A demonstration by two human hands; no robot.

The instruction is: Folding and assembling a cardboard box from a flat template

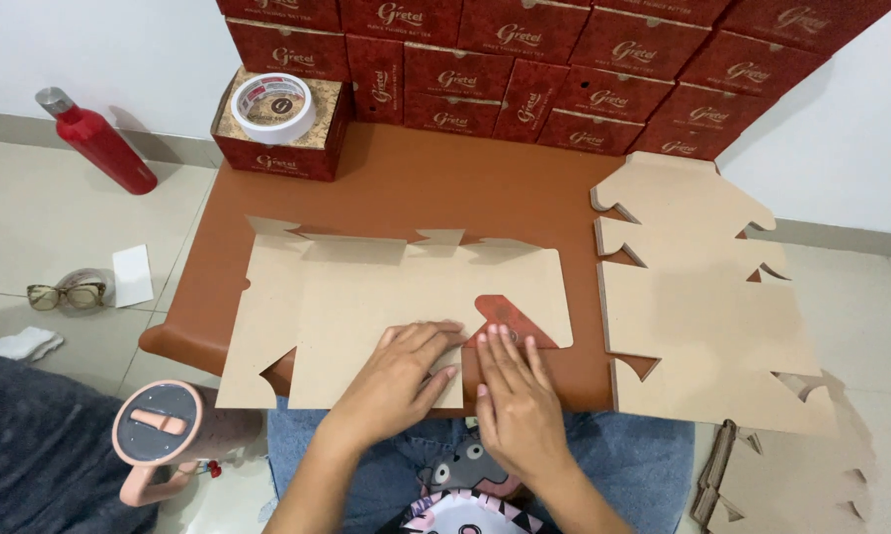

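Observation:
A flat die-cut cardboard box blank [386, 287], brown side up, lies on a low brown table [435, 188]. My left hand [406, 371] presses flat on the blank's near edge, fingers spread. My right hand [514, 396] lies beside it, its fingertips on a folded-over flap [509, 318] that shows its red printed side. Neither hand grips anything; both rest palm down.
A stack of more flat blanks [702, 307] fills the table's right side, with others on the floor [791, 475]. Red boxes [564, 49] are piled at the back, one holding a tape roll [272, 107]. A red bottle [94, 138], glasses [68, 294] and a pink mug [164, 435] sit at left.

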